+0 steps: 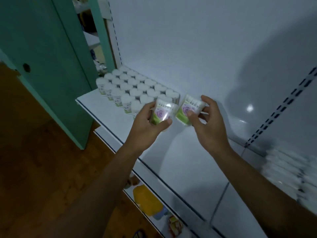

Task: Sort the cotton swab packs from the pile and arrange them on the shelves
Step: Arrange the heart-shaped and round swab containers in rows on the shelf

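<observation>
Forearms reach up from the bottom edge toward a white shelf [109, 115], one on each side of the middle.

At far left stands a green panel [51, 57] above a brown wooden floor [34, 160]. Past it, at the shelf's left back corner, rows of cotton swab packs [135, 86] stand upright and touching one another, their white heart-shaped tops facing up. The rows run from the back wall toward the shelf's front edge.

Just right of those rows, the left hand [145, 124] is raised, palm turned toward the camera. Its fingers and thumb curl around one cotton swab pack [163, 112], clear plastic with a purple swirl and green label, tilted slightly and held above the shelf close to the nearest standing pack.

Beside it, nearly touching, the right hand [209, 124] grips a second pack [187, 109] of the same design. The thumb presses on the label face, and the fingers wrap over the top and far side. This pack also leans, its white swab tips pointing up and back.

Further right, the shelf is bare white with a light glare. At the right edge, a blurred white pile [291, 170] lies on the shelf. Below the shelf's front edge, a yellow package [147, 200] sits on a lower level.
</observation>
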